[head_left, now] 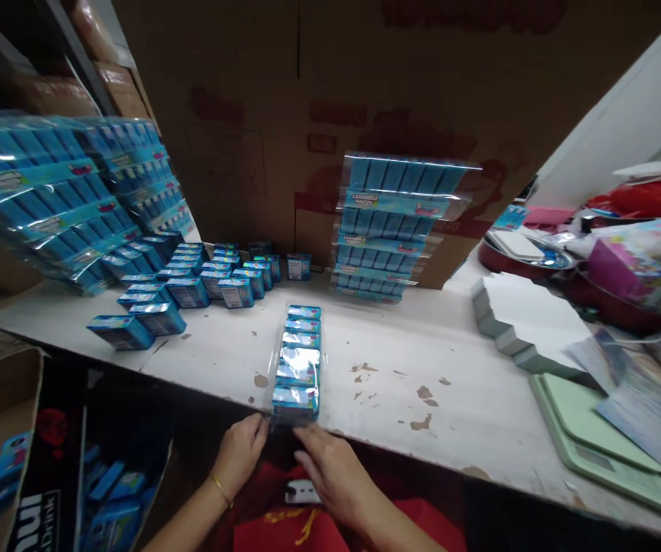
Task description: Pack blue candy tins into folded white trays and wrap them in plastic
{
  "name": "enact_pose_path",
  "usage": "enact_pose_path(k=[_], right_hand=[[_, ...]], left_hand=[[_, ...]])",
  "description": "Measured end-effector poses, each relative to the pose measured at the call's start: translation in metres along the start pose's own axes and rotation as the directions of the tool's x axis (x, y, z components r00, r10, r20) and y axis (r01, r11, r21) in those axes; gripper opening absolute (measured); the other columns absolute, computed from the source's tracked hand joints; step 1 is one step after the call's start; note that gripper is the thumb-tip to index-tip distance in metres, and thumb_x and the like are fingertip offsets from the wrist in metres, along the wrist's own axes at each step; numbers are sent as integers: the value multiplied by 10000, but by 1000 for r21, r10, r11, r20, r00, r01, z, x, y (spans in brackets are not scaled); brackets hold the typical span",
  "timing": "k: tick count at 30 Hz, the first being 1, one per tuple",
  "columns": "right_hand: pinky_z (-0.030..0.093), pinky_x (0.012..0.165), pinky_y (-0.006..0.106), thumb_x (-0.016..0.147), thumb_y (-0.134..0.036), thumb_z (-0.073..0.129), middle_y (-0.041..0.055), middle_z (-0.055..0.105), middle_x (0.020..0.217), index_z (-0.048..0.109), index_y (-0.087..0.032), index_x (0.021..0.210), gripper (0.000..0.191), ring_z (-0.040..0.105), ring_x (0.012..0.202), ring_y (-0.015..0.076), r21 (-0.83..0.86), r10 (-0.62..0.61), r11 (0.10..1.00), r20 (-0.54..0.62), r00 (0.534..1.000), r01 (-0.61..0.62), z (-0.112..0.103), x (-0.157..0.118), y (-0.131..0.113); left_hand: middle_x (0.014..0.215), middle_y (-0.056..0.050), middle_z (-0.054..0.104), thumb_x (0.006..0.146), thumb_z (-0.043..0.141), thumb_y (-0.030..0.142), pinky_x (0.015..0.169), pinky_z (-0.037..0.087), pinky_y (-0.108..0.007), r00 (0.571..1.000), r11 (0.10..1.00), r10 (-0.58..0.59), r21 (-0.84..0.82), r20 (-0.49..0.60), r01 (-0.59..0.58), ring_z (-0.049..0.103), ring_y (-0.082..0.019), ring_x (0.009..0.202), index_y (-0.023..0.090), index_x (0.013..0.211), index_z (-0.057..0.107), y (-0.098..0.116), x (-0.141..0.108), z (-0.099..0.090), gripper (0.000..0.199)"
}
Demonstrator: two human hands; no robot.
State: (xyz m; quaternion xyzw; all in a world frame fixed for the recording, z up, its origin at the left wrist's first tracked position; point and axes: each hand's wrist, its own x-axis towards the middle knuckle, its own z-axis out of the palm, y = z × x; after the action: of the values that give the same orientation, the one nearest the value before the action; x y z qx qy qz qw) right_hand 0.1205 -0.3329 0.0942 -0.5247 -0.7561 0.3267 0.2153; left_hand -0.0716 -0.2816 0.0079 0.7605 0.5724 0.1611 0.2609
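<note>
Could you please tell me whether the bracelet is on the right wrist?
No, the bracelet is on the wrist of the left hand, while the right hand shows none.

Dim overall, with white glare on plastic and blurred, stretched edges.

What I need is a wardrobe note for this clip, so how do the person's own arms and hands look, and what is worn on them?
The left hand and right hand wear no gloves. Both forearms are bare where they show, with no sleeves. A thin, gold-coloured bracelet circles the left wrist.
</note>
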Motion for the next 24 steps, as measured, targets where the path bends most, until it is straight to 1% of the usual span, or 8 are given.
enact_pose_path(k=[3, 6, 9, 11, 13, 15, 19, 24], right_hand=[[433, 649, 191, 855, -240, 403, 0, 645, 779, 628, -223, 883, 228, 586, 703, 111, 187, -91, 978, 3, 996, 89, -41, 13, -14], [414, 639, 224, 846, -322, 403, 22, 624, 712, 627, -181, 782, 272, 563, 666, 129, 201, 51, 979, -339, 939, 19, -80, 59, -1], [398, 734, 275, 776, -372, 467, 71, 625, 910, 615, -162, 892, 282, 550, 833, 180, 227, 224, 967, -517, 826, -120, -101, 123, 35], [390, 734, 291, 706, -388, 524, 84, 626, 907, 622, -147, 882, 314, 542, 834, 195, 333, 404, 902, -427, 809, -275, -102, 160, 57], [391, 657, 292, 643, -405, 568, 74, 630, 726, 637, -132, 759, 305, 544, 701, 186, 404, 508, 833, -285, 813, -379, -98, 184, 71], [371, 564, 278, 583, -403, 607, 33, 565, 524, 624, -128, 629, 279, 501, 546, 154, 440, 520, 804, -192, 832, -401, -93, 195, 75], [343, 511, 250, 497, -338, 638, -16, 489, 421, 582, -144, 514, 203, 437, 460, 109, 514, 498, 778, -155, 853, -361, -92, 196, 63], [359, 526, 245, 497, -336, 635, -12, 521, 446, 567, -146, 499, 202, 459, 474, 103, 567, 433, 791, -251, 866, -231, -124, 193, 34]], left_hand=[[612, -48, 593, 827, 346, 348, 574, 364, -237, 1000, 999, 20, 27, 19, -21, 555, -160, 588, 192, 635, 557, -25, 16, -23, 325], [589, -40, 562, 791, 392, 382, 593, 375, -258, 980, 993, -115, -45, -161, 109, 528, -164, 586, 187, 621, 540, -54, 40, -56, 299], [708, -45, 584, 773, 393, 485, 585, 404, -258, 799, 831, -485, -472, -354, 295, 531, -154, 620, 171, 773, 546, -64, 50, -86, 349], [771, -56, 586, 749, 388, 567, 555, 411, -247, 710, 568, -675, -756, -200, 326, 534, -142, 625, 149, 852, 537, -56, 45, -99, 455], [730, -46, 572, 717, 433, 596, 533, 393, -226, 729, 359, -684, -860, 23, 364, 517, -121, 595, 127, 829, 543, -41, 37, -107, 494], [681, -25, 560, 688, 527, 549, 528, 363, -201, 802, 318, -580, -865, 146, 387, 496, -99, 580, 117, 790, 561, -24, 30, -110, 445], [626, -8, 546, 659, 609, 456, 489, 294, -186, 891, 480, -439, -809, 115, 340, 443, -83, 553, 118, 707, 596, -9, 32, -120, 342], [657, -25, 574, 634, 610, 495, 525, 328, -213, 919, 641, -386, -738, -73, 211, 460, -120, 603, 135, 722, 629, -7, 76, -161, 372]])
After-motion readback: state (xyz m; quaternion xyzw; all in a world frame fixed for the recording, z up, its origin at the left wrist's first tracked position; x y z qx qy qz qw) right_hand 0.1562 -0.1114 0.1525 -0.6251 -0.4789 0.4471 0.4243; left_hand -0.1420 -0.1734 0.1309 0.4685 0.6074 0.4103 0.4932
